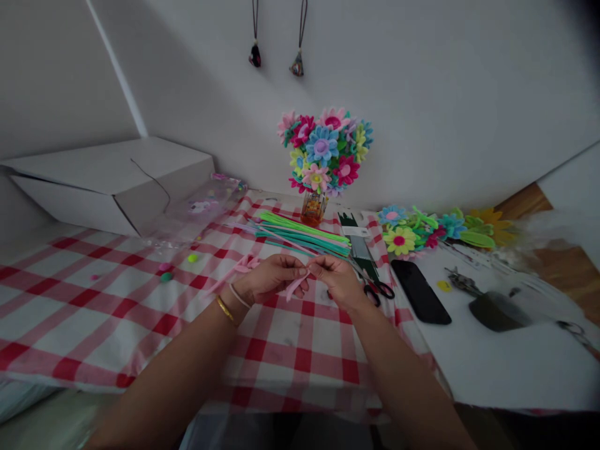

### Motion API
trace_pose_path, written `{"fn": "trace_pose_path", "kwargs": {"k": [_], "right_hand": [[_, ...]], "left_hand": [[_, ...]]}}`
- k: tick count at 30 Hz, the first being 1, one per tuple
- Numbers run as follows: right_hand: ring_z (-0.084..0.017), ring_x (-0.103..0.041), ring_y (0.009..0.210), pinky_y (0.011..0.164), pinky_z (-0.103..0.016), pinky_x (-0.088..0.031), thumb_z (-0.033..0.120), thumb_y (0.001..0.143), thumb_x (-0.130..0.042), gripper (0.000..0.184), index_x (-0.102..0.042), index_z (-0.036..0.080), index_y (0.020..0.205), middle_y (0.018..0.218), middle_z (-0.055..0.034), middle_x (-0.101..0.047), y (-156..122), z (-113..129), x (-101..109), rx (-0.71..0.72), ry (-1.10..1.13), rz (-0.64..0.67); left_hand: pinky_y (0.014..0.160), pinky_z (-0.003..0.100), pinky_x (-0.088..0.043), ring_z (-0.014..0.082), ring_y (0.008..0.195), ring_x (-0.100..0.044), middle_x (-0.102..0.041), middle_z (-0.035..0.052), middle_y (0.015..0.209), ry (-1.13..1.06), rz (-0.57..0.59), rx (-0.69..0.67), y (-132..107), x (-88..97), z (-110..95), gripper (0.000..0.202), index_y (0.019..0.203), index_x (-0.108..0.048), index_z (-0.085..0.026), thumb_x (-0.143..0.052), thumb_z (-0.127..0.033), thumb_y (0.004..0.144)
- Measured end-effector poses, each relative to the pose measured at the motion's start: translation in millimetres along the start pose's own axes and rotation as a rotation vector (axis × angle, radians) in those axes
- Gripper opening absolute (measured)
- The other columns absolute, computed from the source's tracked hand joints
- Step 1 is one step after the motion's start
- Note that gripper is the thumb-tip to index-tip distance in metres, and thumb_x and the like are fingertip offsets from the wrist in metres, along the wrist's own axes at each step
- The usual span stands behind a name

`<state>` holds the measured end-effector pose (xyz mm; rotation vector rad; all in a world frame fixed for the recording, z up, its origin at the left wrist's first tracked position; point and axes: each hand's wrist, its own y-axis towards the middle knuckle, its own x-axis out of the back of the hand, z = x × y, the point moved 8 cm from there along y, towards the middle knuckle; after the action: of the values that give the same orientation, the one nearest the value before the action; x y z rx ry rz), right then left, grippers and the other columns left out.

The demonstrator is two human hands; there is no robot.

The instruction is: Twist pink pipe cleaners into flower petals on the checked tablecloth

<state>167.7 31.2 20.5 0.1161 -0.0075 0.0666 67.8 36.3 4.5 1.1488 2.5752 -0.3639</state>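
Before jar [313, 209] of flowers [325, 149], left hand [272, 279], right hand [341, 282]: fingers [291, 272] tight on pink stem [295, 287].

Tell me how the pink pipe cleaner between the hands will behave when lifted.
The pink pipe cleaner probably bends easily and keeps its shape: it is kinked between the left hand and right hand. It looks thin and fuzzy, so likely very light and unlikely to slip or roll.
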Motion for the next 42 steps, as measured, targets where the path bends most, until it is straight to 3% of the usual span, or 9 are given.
{"fn": "trace_pose_path", "kwargs": {"k": [5,10,26,30,36,42], "right_hand": [[-0.012,-0.052,0.068,0.069,-0.028,-0.041,0.033,0.067,-0.063,0.014,-0.064,0.021,0.073,0.073,0.0014,-0.061,2.3,6.1,11.1,0.067,-0.064,-0.092],[-0.013,-0.052,0.070,0.069,-0.028,-0.041,0.035,0.068,-0.061,0.015,-0.064,0.021,0.075,0.075,0.0010,-0.061,3.3,5.8,12.3,0.097,-0.102,-0.072],[-0.013,-0.051,0.070,0.069,-0.027,-0.041,0.038,0.070,-0.060,0.019,-0.062,0.020,0.076,0.074,-0.0001,-0.059,4.9,1.2,13.6,0.107,-0.108,-0.104],[-0.016,-0.054,0.080,0.076,-0.032,-0.041,0.038,0.073,-0.057,0.023,-0.062,0.021,0.087,0.086,-0.0032,-0.062,2.0,17.0,14.6,0.234,-0.304,-0.122],[-0.019,-0.051,0.094,0.087,-0.037,-0.033,0.027,0.076,-0.058,0.012,-0.066,0.026,0.084,0.090,-0.0016,-0.066,-16.3,50.1,-3.9,0.671,-0.818,-0.131],[-0.018,-0.048,0.092,0.085,-0.038,-0.028,0.023,0.080,-0.054,0.015,-0.067,0.027,0.084,0.086,0.0004,-0.067,-22.9,49.2,-17.7,0.762,-1.130,-0.130]], "left_hand": [[0.053,0.024,-0.045,0.0120,0.051,-0.059,-0.065,0.0060,0.066,0.039,-0.050,0.021,-1.8,6.5,-1.9,0.020,0.078,-0.061,-0.009,-0.065,-0.027,0.068],[0.050,0.024,-0.043,0.0118,0.050,-0.057,-0.063,0.0058,0.061,0.107,-0.115,-0.033,-2.1,11.4,-6.0,0.019,0.071,-0.060,-0.009,-0.064,-0.027,0.068],[0.046,0.021,-0.034,0.0085,0.046,-0.051,-0.061,0.0042,0.057,0.165,-0.144,-0.062,-2.4,13.5,-10.7,0.016,0.067,-0.063,-0.009,-0.064,-0.025,0.067],[0.045,0.021,-0.035,0.0086,0.045,-0.050,-0.060,0.0041,0.055,0.141,-0.209,-0.065,-2.4,19.4,-10.7,0.014,0.064,-0.062,-0.009,-0.062,-0.023,0.066],[0.043,0.021,-0.035,0.0089,0.044,-0.049,-0.058,0.0030,0.050,0.078,-0.236,-0.061,-1.3,23.9,-7.2,0.013,0.061,-0.062,-0.009,-0.062,-0.021,0.064],[0.043,0.021,-0.035,0.0096,0.046,-0.050,-0.057,0.0022,0.049,0.028,-0.230,-0.009,-1.0,21.4,-1.5,0.010,0.059,-0.062,-0.009,-0.063,-0.019,0.062]]}}
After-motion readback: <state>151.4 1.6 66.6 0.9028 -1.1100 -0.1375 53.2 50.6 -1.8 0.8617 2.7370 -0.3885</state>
